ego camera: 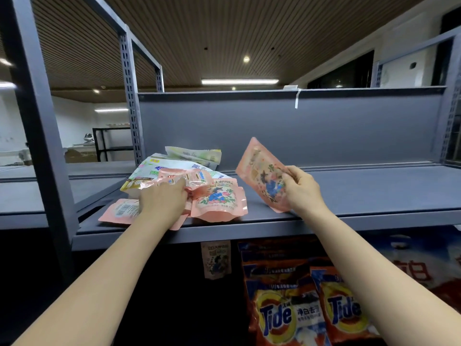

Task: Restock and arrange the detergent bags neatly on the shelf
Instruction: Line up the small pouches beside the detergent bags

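A loose heap of detergent bags lies on the left of the grey shelf (361, 193). Several are pink pouches, one with a blue figure (218, 201) facing me, and white-green bags (194, 154) lie behind them. My left hand (162, 202) rests on the heap, its fingers closed around a pink pouch (184, 176) on top. My right hand (303, 189) holds another pink pouch (262, 171) upright and tilted, its bottom corner touching the shelf right of the heap.
The shelf's grey back panel (299, 131) rises behind the bags. Perforated uprights (132, 116) stand at the left. Below the shelf stand orange Tide bags (282, 318) and a small pouch (216, 260). Another grey shelf (22, 198) extends left.
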A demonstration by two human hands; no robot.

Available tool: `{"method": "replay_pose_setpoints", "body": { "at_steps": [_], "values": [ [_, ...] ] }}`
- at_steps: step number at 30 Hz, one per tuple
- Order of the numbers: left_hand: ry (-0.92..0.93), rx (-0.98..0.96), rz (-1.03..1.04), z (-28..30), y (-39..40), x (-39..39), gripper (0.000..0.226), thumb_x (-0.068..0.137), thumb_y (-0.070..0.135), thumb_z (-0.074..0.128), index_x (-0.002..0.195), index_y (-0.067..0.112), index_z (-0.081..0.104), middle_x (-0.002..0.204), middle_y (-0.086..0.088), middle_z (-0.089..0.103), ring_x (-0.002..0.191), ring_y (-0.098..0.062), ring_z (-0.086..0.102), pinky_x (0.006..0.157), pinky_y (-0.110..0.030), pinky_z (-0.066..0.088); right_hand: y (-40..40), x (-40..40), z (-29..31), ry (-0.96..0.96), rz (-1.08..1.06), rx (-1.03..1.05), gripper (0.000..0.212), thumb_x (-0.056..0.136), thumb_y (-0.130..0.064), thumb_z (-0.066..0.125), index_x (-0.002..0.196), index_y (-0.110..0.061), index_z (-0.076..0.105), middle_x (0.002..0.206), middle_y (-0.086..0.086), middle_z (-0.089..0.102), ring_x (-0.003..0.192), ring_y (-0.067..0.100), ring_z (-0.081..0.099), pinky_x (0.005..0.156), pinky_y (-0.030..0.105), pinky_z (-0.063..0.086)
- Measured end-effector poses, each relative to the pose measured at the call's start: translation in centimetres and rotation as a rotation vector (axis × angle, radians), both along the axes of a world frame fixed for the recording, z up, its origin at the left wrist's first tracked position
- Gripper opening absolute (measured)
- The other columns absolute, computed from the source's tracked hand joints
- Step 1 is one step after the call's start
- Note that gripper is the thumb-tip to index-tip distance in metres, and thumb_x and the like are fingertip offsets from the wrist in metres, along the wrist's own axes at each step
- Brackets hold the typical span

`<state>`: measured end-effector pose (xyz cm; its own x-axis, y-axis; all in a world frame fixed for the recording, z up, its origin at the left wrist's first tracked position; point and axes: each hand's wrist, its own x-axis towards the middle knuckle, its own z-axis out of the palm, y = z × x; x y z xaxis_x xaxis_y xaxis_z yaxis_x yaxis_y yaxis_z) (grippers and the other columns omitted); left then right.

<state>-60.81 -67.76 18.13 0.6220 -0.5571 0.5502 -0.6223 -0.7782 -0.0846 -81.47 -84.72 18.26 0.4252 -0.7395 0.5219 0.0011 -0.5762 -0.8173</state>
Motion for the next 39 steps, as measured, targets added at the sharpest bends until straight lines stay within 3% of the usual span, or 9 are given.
{"method": "replay_pose_setpoints", "body": {
  "at_steps": [7,10,13,17,21,28,33,37,39],
  "values": [
    [-0.123,-0.801,-0.137,0.7,0.1,-1.8,0.035,0.103,0.033,0.03,0.109,0.012,0.058,0.095,-0.016,0.066,0.079,-0.043,0.06,0.062,-0.038,0.036,-2.1,-2.3,0.0,0.213,-0.188,0.049,0.001,0.083,-0.006,0.054,0.082,-0.006,0.055,0.081,0.006,0.056,0.074,0.022,0.049,0.047,0.025,0.036],
    [-0.165,-0.998,-0.201,1.0,0.3,-4.2,0.033,0.103,0.024,0.035,0.103,0.001,0.058,0.087,-0.022,0.068,0.071,-0.045,0.06,0.056,-0.035,0.029,-2.5,-1.8,-0.6,0.239,-0.123,0.234,0.016,0.078,-0.005,0.061,0.07,-0.011,0.048,0.076,0.008,0.058,0.069,0.025,0.054,0.057,0.027,0.041],
    [-0.104,-1.083,-0.229,0.6,0.4,-5.5,0.033,0.102,0.023,0.037,0.109,-0.002,0.057,0.09,-0.024,0.068,0.077,-0.046,0.06,0.06,-0.033,0.028,-2.9,-1.5,-0.3,0.298,-0.082,0.292,0.003,0.077,-0.005,0.06,0.079,-0.004,0.057,0.084,0.015,0.065,0.07,0.03,0.063,0.059,0.031,0.047],
    [-0.028,-1.192,-0.251,-0.2,0.7,-5.7,0.035,0.102,0.024,0.034,0.116,-0.001,0.055,0.099,-0.023,0.067,0.086,-0.044,0.06,0.063,-0.035,0.034,-2.0,-1.4,0.3,0.476,-0.063,0.291,0.02,0.076,-0.009,0.054,0.094,-0.002,0.058,0.079,0.014,0.058,0.061,0.028,0.056,0.052,0.025,0.042],
    [0.003,-1.314,-0.266,-0.4,1.5,-6.4,0.035,0.102,0.024,0.034,0.114,-0.001,0.055,0.103,-0.018,0.068,0.089,-0.038,0.061,0.062,-0.026,0.033,-1.0,-1.1,0.0,0.532,-0.027,0.23,0.02,0.08,-0.013,0.056,0.096,-0.004,0.061,0.093,0.015,0.065,0.08,0.033,0.065,0.065,0.034,0.051],
    [0.136,-1.484,-0.354,-1.4,3.1,-8.1,0.034,0.102,0.024,0.037,0.105,-0.003,0.056,0.092,0.0,0.058,0.076,-0.005,0.052,0.059,-0.015,0.037,0.7,-1.8,-1.7,0.236,0.005,0.124,0.013,0.087,-0.015,0.047,0.085,-0.018,0.059,0.092,0.005,0.069,0.086,0.029,0.068,0.08,0.049,0.056],
    [0.095,-1.458,-0.386,-4.5,4.8,-9.1,0.027,0.098,0.021,0.043,0.091,-0.003,0.053,0.08,-0.002,0.056,0.067,-0.007,0.047,0.061,-0.023,0.036,3.7,-4.0,-3.9,-0.015,0.154,0.139,0.014,0.087,-0.01,0.05,0.093,-0.01,0.062,0.093,0.005,0.071,0.084,0.021,0.071,0.073,0.048,0.059],
    [0.092,-1.323,-0.347,-8.9,5.8,-10.0,0.023,0.095,0.017,0.046,0.083,-0.001,0.054,0.069,0.001,0.053,0.057,-0.003,0.043,0.054,-0.011,0.033,4.8,-4.7,-6.9,0.002,0.257,0.182,0.012,0.084,-0.007,0.053,0.091,-0.003,0.062,0.091,0.014,0.071,0.084,0.03,0.07,0.074,0.053,0.057],
    [0.11,-1.258,-0.317,-11.6,6.1,-10.2,0.027,0.094,0.022,0.046,0.078,0.001,0.05,0.064,-0.003,0.054,0.055,-0.006,0.046,0.053,-0.019,0.033,4.8,-4.7,-8.7,0.042,0.28,0.187,0.015,0.077,-0.012,0.055,0.089,-0.005,0.063,0.09,0.015,0.071,0.086,0.034,0.069,0.075,0.055,0.056]
  ]
}}
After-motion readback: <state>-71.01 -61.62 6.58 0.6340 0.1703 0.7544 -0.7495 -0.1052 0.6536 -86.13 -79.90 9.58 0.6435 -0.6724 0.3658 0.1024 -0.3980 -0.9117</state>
